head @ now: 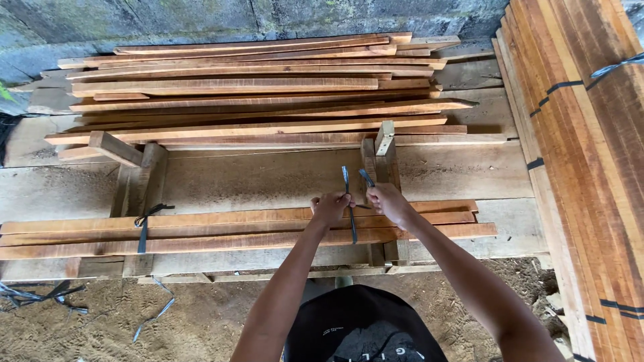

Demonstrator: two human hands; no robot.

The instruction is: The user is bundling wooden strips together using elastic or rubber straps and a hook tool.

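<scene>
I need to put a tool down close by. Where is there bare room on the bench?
Bare board lies between the loose slat pile and the bundle, left of the hands. Another patch sits right of the upright peg. It is crowded around the strap, where left hand and right hand work.

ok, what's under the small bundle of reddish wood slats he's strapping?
The bundle of reddish wood slats rests on two upright wooden cradle frames over pale wide planks. Contact beneath is hidden; both hands hold the dark strap.

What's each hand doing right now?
Left hand: closed on one end of the dark strap around the slat bundle.
Right hand: closed on the other strap end.
</scene>
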